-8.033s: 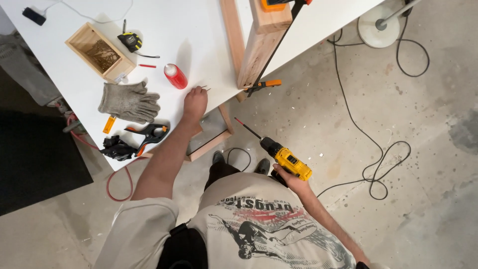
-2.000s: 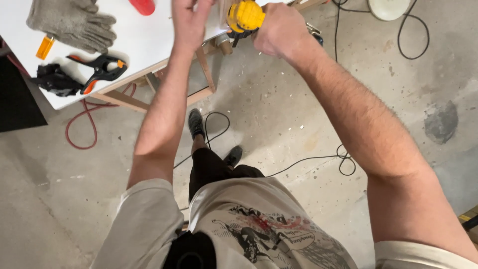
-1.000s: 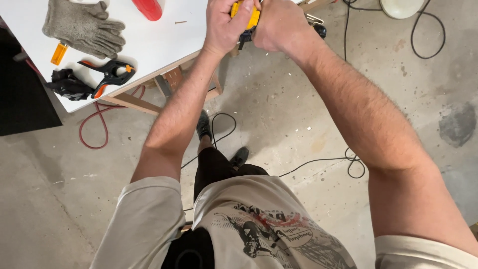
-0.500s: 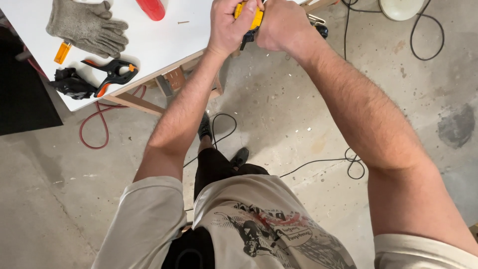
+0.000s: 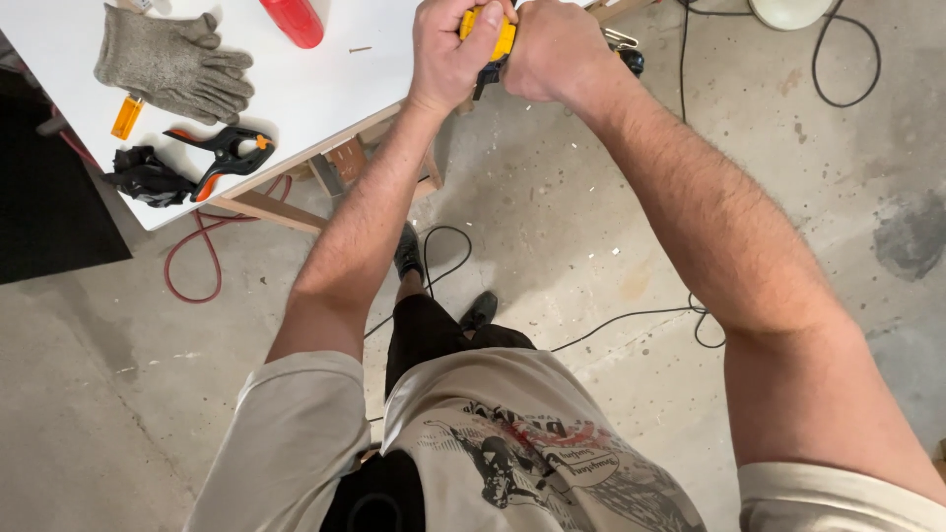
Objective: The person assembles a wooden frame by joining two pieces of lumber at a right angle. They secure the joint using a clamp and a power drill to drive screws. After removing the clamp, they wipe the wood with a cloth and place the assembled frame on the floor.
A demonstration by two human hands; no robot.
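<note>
Seen from above, we hold a yellow power drill (image 5: 490, 37) between both hands at the edge of the white table (image 5: 325, 89), arms stretched out over the concrete floor (image 5: 591, 236). Our left hand (image 5: 448, 49) wraps the drill's front end, fingers curled snugly around it; our right hand (image 5: 552, 49) closes over the body from the other side, so that only a strip of yellow casing and a dark patch beneath show between the two grips. The tip of the tool is hidden by the hands, and we cannot tell whether a bit is seated or what it bears on.

To the left on the table lie a pair of grey work gloves (image 5: 177, 67), a red cylinder (image 5: 294, 20) at the far edge, a single small screw (image 5: 361, 48) just beside it, a black and orange spring clamp (image 5: 225, 156) near the corner, and a small orange piece (image 5: 126, 116) below the gloves. A red hose (image 5: 202, 258) loops under the table's wooden frame (image 5: 276, 209), and black cables (image 5: 631, 317) trail across the floor, where pale flecks are scattered.

By our reading, the work sits at a midpoint: the drill is in hand and being attended to with both grips, while the screw lies loose on the table, not yet driven.
</note>
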